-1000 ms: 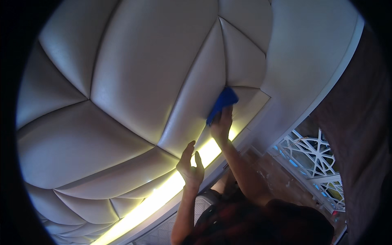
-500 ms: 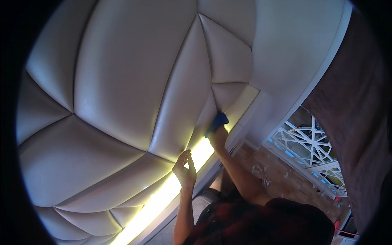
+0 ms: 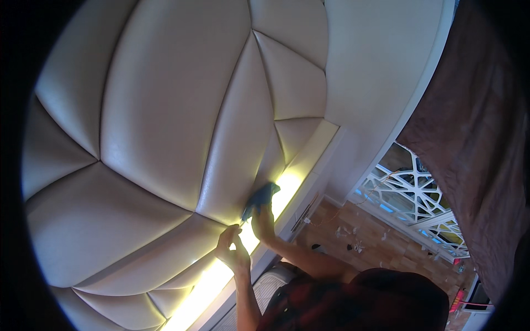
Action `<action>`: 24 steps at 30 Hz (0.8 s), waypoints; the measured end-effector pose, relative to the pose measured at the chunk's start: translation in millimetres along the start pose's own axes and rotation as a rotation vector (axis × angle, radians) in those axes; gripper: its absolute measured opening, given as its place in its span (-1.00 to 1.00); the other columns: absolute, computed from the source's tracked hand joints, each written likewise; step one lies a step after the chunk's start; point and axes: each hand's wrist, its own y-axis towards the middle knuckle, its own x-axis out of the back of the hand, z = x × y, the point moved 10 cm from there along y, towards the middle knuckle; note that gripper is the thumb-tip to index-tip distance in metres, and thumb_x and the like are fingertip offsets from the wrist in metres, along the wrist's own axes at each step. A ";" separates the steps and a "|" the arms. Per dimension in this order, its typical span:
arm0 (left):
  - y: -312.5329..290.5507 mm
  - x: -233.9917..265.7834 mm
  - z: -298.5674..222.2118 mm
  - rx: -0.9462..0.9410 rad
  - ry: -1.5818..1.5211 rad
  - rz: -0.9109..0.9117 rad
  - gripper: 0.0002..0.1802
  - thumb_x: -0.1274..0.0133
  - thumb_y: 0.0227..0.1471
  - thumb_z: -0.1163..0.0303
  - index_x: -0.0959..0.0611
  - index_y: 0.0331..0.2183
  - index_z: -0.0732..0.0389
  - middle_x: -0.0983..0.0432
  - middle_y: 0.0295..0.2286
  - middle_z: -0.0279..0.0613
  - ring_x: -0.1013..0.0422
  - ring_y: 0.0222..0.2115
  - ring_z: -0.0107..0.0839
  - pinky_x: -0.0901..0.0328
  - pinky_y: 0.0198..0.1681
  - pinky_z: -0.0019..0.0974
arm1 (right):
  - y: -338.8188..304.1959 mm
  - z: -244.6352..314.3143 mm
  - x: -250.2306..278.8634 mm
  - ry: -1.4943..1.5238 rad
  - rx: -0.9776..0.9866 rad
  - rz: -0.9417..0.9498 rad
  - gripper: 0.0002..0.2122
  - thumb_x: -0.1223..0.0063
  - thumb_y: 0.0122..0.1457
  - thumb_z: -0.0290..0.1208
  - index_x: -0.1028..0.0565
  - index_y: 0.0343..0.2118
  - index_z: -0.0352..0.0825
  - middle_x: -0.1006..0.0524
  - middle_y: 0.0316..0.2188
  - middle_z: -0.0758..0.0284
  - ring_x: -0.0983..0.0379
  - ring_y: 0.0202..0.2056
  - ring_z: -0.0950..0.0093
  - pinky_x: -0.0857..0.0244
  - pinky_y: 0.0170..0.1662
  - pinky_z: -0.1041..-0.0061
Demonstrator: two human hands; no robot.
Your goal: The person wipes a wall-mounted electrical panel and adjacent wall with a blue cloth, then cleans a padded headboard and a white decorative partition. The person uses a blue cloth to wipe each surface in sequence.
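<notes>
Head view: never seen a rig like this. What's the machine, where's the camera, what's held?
There's no machine: these are a person's bare hands, seen from the left of two fisheye cameras worn on the head, hence the bent edges. Picture left is the person's left. The right hand holds a blue cloth by the lower edge of a padded wall. The left hand is beside a glowing light strip; whether it holds anything small, I can't tell. Small scraps lie on the wooden floor.
</notes>
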 end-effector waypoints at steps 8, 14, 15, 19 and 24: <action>-10.6 -34.1 -13.7 0.006 -0.037 0.096 -0.85 -0.04 0.11 0.64 -0.71 -0.31 0.40 -0.68 -0.38 -0.01 -0.63 -0.42 -0.29 -0.48 -0.35 -0.32 | 123.3 12.3 68.9 0.087 0.114 -0.230 -0.51 0.10 0.24 -0.58 -0.23 0.25 -0.56 0.01 0.39 -0.15 0.06 0.37 -0.18 0.00 0.38 0.12; -3.1 -71.0 -38.1 -0.054 -0.041 0.155 -0.87 -0.05 0.07 0.65 -0.70 -0.35 0.39 -0.68 -0.39 -0.02 -0.64 -0.43 -0.28 -0.48 -0.33 -0.29 | 149.8 109.3 92.0 -0.164 0.673 -0.331 -0.45 0.10 0.10 -0.69 -0.26 0.23 -0.52 -0.09 0.35 -0.10 -0.13 0.28 -0.13 -0.01 0.35 0.06; 0.5 -75.8 -44.3 -0.073 -0.029 0.162 -0.86 -0.05 0.07 0.64 -0.70 -0.35 0.39 -0.68 -0.39 0.00 -0.63 -0.43 -0.26 -0.47 -0.32 -0.28 | 158.7 113.2 96.9 -0.129 0.662 -0.319 -0.45 0.09 0.06 -0.70 -0.27 0.20 -0.54 -0.14 0.31 -0.10 -0.14 0.27 -0.13 -0.02 0.35 0.07; 11.0 -99.7 -55.1 -0.138 -0.001 0.211 -0.85 -0.05 0.15 0.65 -0.70 -0.27 0.39 -0.68 -0.35 -0.04 -0.64 -0.37 -0.29 -0.53 -0.33 -0.32 | 190.9 77.0 118.9 -0.163 0.537 -0.316 -0.46 0.11 -0.04 -0.70 -0.31 0.12 -0.55 -0.25 0.21 -0.02 -0.18 0.25 -0.06 -0.08 0.33 0.19; 22.2 -141.4 -53.2 -0.178 0.046 0.240 -0.86 -0.08 0.10 0.67 -0.71 -0.30 0.37 -0.68 -0.35 -0.02 -0.64 -0.38 -0.28 -0.53 -0.38 -0.31 | 233.2 7.4 149.3 -0.106 0.454 -0.394 -0.54 0.20 0.13 -0.63 -0.32 0.14 -0.54 -0.28 0.19 -0.04 -0.26 0.21 -0.03 -0.11 0.30 0.23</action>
